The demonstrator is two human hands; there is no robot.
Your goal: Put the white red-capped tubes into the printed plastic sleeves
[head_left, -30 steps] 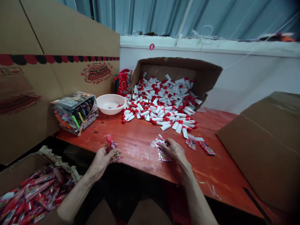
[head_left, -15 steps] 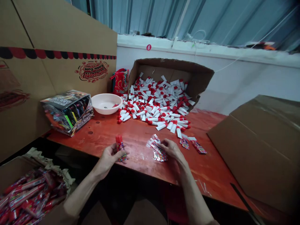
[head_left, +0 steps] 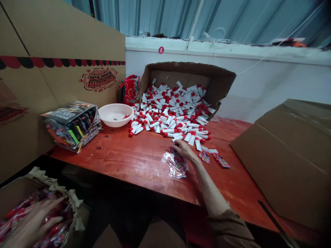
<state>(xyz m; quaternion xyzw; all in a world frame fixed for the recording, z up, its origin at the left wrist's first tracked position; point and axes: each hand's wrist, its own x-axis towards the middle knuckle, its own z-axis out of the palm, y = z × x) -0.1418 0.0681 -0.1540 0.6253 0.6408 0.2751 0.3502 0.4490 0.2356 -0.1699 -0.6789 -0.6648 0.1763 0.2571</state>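
At the lower left, my left hand point(head_left: 36, 220) is over the torn-topped carton point(head_left: 74, 206), blurred, with its fingers spread on red wrapped tubes point(head_left: 15, 213). Nothing shows held in it. My right hand point(head_left: 184, 150) is above the tabletop, fingers pinched on a colourful printed plastic wrapper that they partly cover. Right below it lies a fanned stack of shiny printed wrappers point(head_left: 177, 168). Just beyond the fingertips begins a heap of white tubes with red caps point(head_left: 168, 119), spilling from a cardboard box point(head_left: 219, 81) on its side.
A pale bowl point(head_left: 113, 119) and a display box of colourful packs point(head_left: 74, 125) stand at the left of the red table point(head_left: 124, 158). Two loose printed pieces point(head_left: 219, 160) lie right of my hand. Large cartons point(head_left: 289, 155) flank the right side.
My left hand has gone from the table edge, where it held a bunch of red wrapped tubes, down to the carton. My right hand has moved slightly up and left, toward the white tubes.
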